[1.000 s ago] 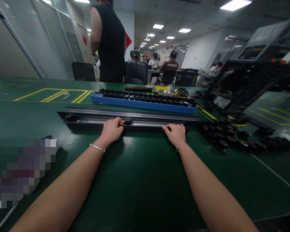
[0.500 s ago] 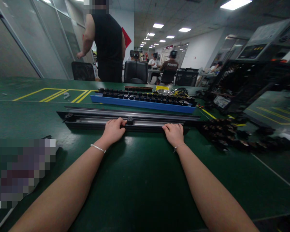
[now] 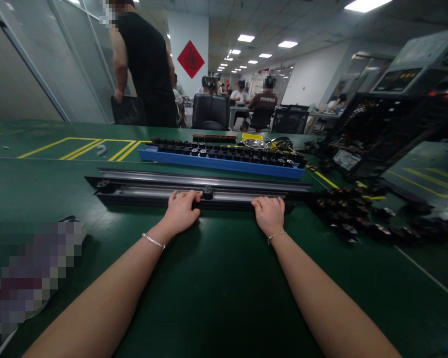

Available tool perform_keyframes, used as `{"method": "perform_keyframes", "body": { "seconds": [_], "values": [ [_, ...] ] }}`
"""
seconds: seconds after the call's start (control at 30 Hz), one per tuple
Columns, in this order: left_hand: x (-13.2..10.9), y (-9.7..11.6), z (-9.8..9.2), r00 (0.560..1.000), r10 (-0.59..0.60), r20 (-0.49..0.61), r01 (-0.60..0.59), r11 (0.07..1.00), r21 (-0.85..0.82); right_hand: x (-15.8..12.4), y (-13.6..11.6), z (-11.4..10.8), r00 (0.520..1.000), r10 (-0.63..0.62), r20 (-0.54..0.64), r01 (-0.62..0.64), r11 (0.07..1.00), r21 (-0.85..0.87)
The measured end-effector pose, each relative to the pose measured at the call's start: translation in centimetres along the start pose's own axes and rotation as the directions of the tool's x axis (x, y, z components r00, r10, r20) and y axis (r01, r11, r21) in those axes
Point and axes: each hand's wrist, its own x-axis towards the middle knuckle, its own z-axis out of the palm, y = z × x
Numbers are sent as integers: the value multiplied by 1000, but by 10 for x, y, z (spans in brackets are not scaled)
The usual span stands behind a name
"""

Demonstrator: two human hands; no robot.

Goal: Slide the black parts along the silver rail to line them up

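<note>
A long black and silver rail (image 3: 142,191) lies across the green table (image 3: 216,278) in front of me. My left hand (image 3: 181,210) rests on the rail's near edge, fingers curled over it, fingertips touching a small black knob (image 3: 208,191) that sits in the rail's channel. My right hand (image 3: 269,213) grips the rail's near edge further right, fingers closed over it. A thin bracelet shows on each wrist.
Behind the rail lies a blue tray (image 3: 220,161) lined with several small black parts. A heap of black parts (image 3: 354,214) lies at the right beside a black crate (image 3: 381,134). A person in black (image 3: 144,64) stands beyond the table; others sit further back.
My left hand and the black knob have slid a little to the right along the rail. The standing person has stepped left. My right hand stays on the rail.
</note>
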Motion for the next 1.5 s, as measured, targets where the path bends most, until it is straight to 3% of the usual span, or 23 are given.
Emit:
{"method": "perform_keyframes", "body": {
  "seconds": [0.57, 0.77, 0.83, 0.93, 1.03, 1.3, 1.5],
  "values": [
    [-8, 6, 6, 995, 87, 56, -89, 995, 38, -4, -11, -3, 999, 36, -9, -35, 999, 27],
    [-11, 6, 6, 994, 84, 71, -88, 994, 61, -2, -58, 10, 978, -207, -27, 209, 964, 167],
    [-11, 7, 6, 994, 85, 69, -89, 994, 67, 3, -79, 17, 984, -173, -46, 178, 966, 186],
    [-13, 7, 6, 993, 94, 65, -98, 993, 71, 10, -105, 25, 998, -15, -68, 30, 972, 231],
    [-15, 6, 7, 990, 123, 64, -128, 988, 82, 14, -120, 28, 998, 32, -52, -17, 960, 278],
    [-23, -2, 11, 981, 187, 54, -191, 978, 81, 15, -120, 22, 999, 37, 5, -37, 967, 253],
    [-24, -5, 11, 975, 216, 46, -218, 974, 59, 15, -112, 20, 999, 48, -21, -42, 975, 220]
  ]
}}
